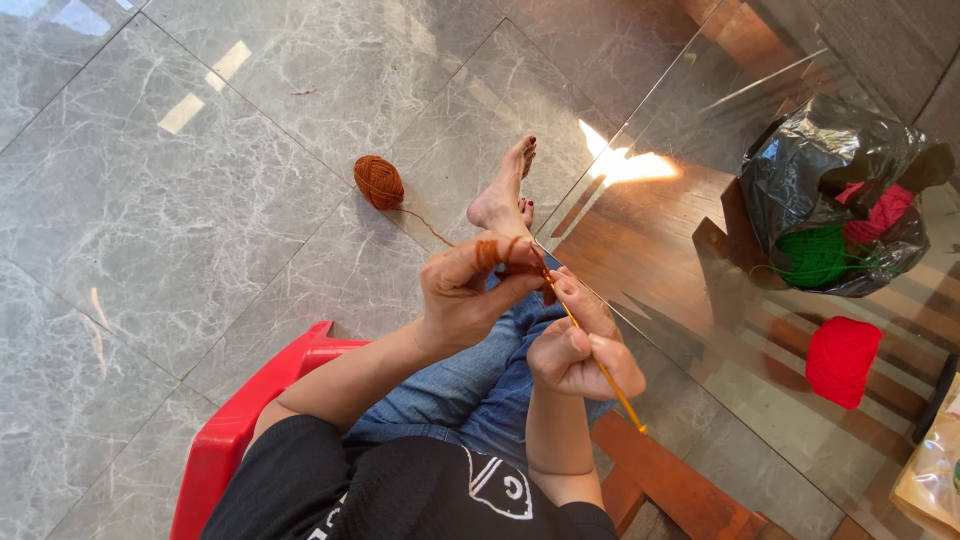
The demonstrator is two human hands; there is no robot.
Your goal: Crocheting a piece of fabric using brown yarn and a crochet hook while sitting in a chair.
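**Head view: 2 hands, 1 hook, rust-orange yarn**

Head camera looks down on a seated person working over a grey marble floor (150,200). Counted from left to right: 1 red plastic chair (225,440), 1 ball of rust-orange yarn (379,182) lying on the floor, 1 bare foot (503,195), 2 hands, 1 yellow crochet hook (605,370), 1 glass-topped table (700,130), 1 black plastic bag (800,170) and 1 loose red yarn ball (842,361).

A thin strand (425,226) runs from the orange ball up to the left hand (465,295). That hand is curled narrow, with yarn wrapped in several loops around its raised fingers (497,250) and thumb and finger pinching the small piece of work near the hook's tip. The right hand (580,350) is closed in a fist around the hook's shaft, which slants from the work down toward the lower right, its end poking out below the hand. Both hands hover over blue jeans (480,385), just beside the table's edge.

On the glass at the right, the crumpled, glossy black bag lies open, showing green yarn (815,255) and pink-red yarn (880,212) inside. The red ball sits on the glass below it, well apart from the hands. A clear, yellowish packet (935,470) is cut off at the bottom right corner.
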